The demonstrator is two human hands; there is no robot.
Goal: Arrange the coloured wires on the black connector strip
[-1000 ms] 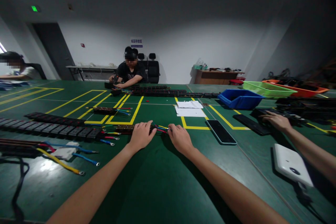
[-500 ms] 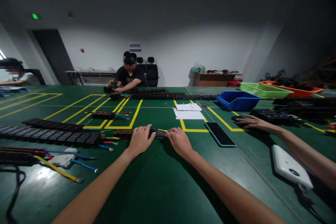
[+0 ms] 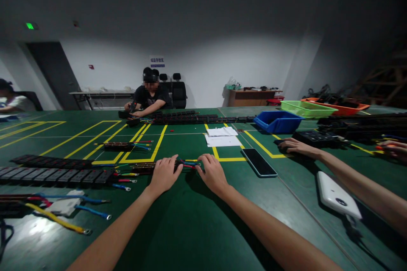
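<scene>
My left hand (image 3: 165,173) lies over a black strip with copper-coloured bars (image 3: 143,167), its fingers curled round the strip's right end. Red and blue wires (image 3: 190,164) come out of that end toward my right hand (image 3: 212,173). My right thumb and forefinger close on the wire tips, where a small metal lug shows. Part of the strip is hidden under my left palm. A similar strip with coloured wires (image 3: 119,146) rests farther back, and a long row of black blocks (image 3: 60,176) with ring-ended wires sits to the left.
Papers (image 3: 222,136), a dark-screened phone (image 3: 259,162) and a blue bin (image 3: 278,123) stand to the right. A neighbour's hand (image 3: 299,147) rests on a dark object near a white device (image 3: 338,194). Across the green table a person (image 3: 151,95) handles black parts.
The view has shifted, so most things appear farther left. My left hand keeps its hold on the strip. My right fingers have shifted slightly at the wire tips. An orange item appears at the far right.
</scene>
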